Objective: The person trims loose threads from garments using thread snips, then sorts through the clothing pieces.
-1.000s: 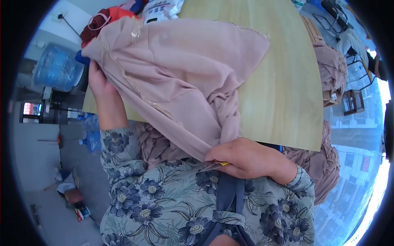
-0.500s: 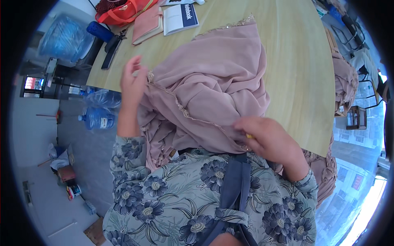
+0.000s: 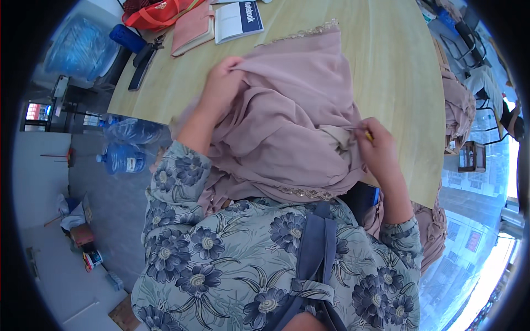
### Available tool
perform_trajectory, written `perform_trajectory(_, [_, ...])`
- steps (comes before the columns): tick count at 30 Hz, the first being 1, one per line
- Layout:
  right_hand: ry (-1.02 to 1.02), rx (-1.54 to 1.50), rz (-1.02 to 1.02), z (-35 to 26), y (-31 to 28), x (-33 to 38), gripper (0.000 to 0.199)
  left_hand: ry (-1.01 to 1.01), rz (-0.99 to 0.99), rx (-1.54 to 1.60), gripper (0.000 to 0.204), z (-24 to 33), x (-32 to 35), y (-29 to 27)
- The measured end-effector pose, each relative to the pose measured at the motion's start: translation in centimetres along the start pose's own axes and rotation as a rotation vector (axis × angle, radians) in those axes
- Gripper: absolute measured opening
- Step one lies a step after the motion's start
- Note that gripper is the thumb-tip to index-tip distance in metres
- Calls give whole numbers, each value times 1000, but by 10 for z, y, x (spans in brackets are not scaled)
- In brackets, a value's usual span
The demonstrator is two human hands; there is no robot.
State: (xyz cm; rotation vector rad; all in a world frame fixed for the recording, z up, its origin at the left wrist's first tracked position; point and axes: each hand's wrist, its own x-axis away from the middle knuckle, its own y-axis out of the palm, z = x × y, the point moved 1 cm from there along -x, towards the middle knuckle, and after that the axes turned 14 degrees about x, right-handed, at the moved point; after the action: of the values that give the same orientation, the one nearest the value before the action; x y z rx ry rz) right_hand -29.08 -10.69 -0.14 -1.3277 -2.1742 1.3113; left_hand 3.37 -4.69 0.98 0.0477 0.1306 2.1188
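Note:
A dusty-pink garment with sequinned trim lies bunched over the near part of the table and hangs down toward my lap. My left hand pinches its upper left part, lifting the cloth a little. At the right edge my right hand has its fingers closed on the same fabric. A small yellow thing shows between those fingers; what it is, I cannot make out. Beside my right hand a paler, greyish patch shows among the folds. The sequinned border runs along the near edge.
On the wooden table, a pink notebook, a white-and-blue notebook, a red bag and a blue cylinder lie at the far left. Water jugs stand below left. More pink fabric hangs at the right.
My left hand has moved right and away from me onto the cloth. My right hand has gone right and farther out, gripping the fabric's edge. The near sequinned border now lies lower, across my front.

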Motion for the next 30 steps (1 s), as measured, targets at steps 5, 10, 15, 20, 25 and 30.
perform_trajectory(5, [129, -195, 206, 1, -56, -6, 5, 128, 102, 230, 13, 30, 5, -16])
perform_trajectory(10, [158, -383, 235, -13, -73, -19, 6, 209, 125, 205, 15, 37, 1, -6])
perform_trajectory(15, [128, -380, 224, -25, -70, -30, 6, 911, 36, -652, 21, 51, 32, 39])
perform_trajectory(20, [115, -385, 247, -20, -64, -37, 6, 647, -426, -596, 18, 21, 58, 86])
perform_trajectory(25, [121, -139, 292, 0, -58, -46, 7, 325, -443, -572, 13, 2, 36, 78])
perform_trajectory(30, [76, 19, 323, 1, -52, -36, 8, 28, -351, -114, 11, 27, 8, 81])
